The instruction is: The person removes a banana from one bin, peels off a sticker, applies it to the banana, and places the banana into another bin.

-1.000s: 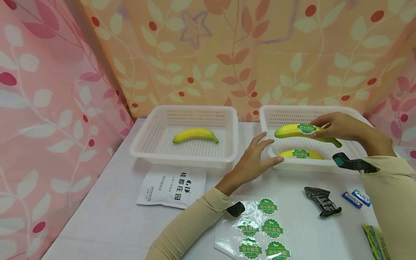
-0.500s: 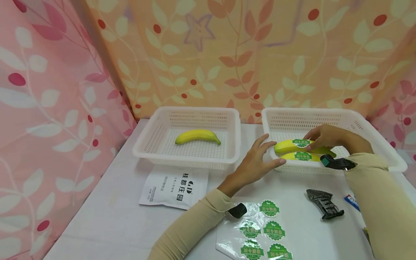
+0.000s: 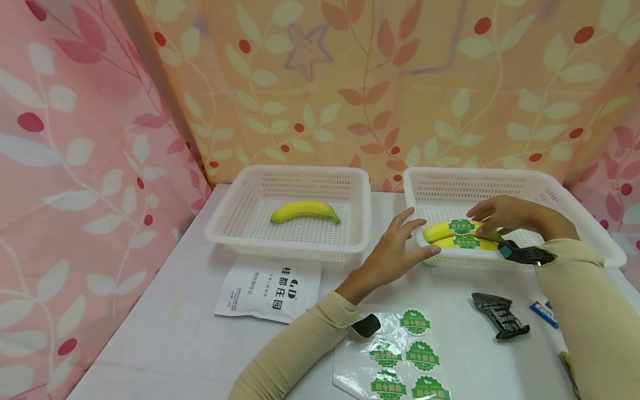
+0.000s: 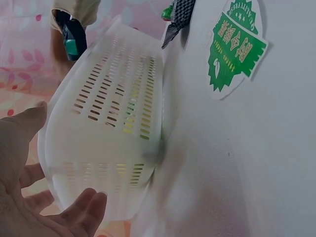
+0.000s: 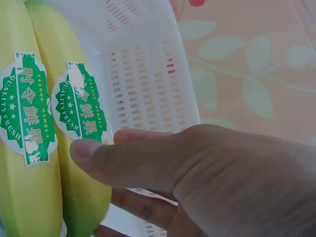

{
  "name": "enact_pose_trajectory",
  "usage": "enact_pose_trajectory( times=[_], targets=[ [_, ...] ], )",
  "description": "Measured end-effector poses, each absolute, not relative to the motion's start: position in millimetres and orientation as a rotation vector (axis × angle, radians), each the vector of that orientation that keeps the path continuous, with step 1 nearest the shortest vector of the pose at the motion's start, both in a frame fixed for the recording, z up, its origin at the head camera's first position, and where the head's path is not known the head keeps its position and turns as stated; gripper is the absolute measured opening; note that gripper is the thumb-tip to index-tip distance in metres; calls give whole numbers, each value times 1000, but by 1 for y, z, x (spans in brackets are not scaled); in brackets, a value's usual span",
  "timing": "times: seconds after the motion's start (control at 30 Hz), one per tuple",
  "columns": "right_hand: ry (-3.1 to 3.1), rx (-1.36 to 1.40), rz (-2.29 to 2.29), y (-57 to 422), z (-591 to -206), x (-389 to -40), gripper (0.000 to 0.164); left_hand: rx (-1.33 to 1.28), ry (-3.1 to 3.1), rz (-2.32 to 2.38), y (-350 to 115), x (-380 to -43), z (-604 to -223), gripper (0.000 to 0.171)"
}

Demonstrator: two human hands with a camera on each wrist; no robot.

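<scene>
My right hand (image 3: pixel 530 216) reaches into the right white basket (image 3: pixel 500 173) and holds the rear banana (image 5: pixel 84 197) between thumb and fingers. That banana lies alongside the front banana (image 5: pixel 29 192). Each carries a round green-and-white label, and both lie lengthwise against the basket's near side. At the basket's near left corner, my left hand (image 3: pixel 387 255) is spread, its thumb at the front rim and its fingers by the left side. The left wrist view shows those fingers lightly bent around the corner. A third banana (image 3: pixel 305 211), without a label, lies in the left white basket (image 3: pixel 285 248).
A white pouch (image 3: pixel 255 291) with black print lies before the left basket. A sheet of green stickers (image 3: pixel 422 355) is under the left wrist. Right of it lie a black packet (image 3: pixel 500 316), blue wrapped sweets (image 3: pixel 545 314) and a yellow-green packet (image 3: pixel 569 366). Patterned curtains hang behind.
My right hand has lowered the labelled banana into the right basket, down beside the other labelled one. My left hand stays at the basket corner. The head view has shifted slightly.
</scene>
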State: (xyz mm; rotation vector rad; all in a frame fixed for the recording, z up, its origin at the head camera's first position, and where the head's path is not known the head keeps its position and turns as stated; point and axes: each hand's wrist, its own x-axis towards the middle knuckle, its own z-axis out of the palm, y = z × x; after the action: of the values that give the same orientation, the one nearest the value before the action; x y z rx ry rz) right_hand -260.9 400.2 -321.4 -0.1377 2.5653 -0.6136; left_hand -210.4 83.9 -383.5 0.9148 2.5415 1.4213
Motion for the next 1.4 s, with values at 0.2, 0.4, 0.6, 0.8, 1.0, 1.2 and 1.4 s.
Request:
enact_pose_trajectory(
  times=[0.2,0.4,0.6,0.8,1.0,1.2,1.4],
  targets=[
    [2647,-204,-637,400,-319,-252,68,910,2532,1418,84,-210,-383,70],
    [2820,-330,-680,384,-314,-230,54,910,2551,1402,83,-210,-382,70],
    [2965,-399,-734,364,-315,-198,47,896,2562,1392,84,-211,-382,70],
    [3009,-433,-785,352,-321,-169,38,900,2567,1381,84,-210,-383,70],
    [2979,-422,-856,346,-329,-152,34,900,2573,1368,83,-209,-383,70],
    [2984,-386,-891,343,-336,-149,27,917,2584,1318,80,-204,-379,70],
    [2991,-318,-882,342,-338,-148,33,1094,2627,1185,58,-187,-375,67]
  ],
)
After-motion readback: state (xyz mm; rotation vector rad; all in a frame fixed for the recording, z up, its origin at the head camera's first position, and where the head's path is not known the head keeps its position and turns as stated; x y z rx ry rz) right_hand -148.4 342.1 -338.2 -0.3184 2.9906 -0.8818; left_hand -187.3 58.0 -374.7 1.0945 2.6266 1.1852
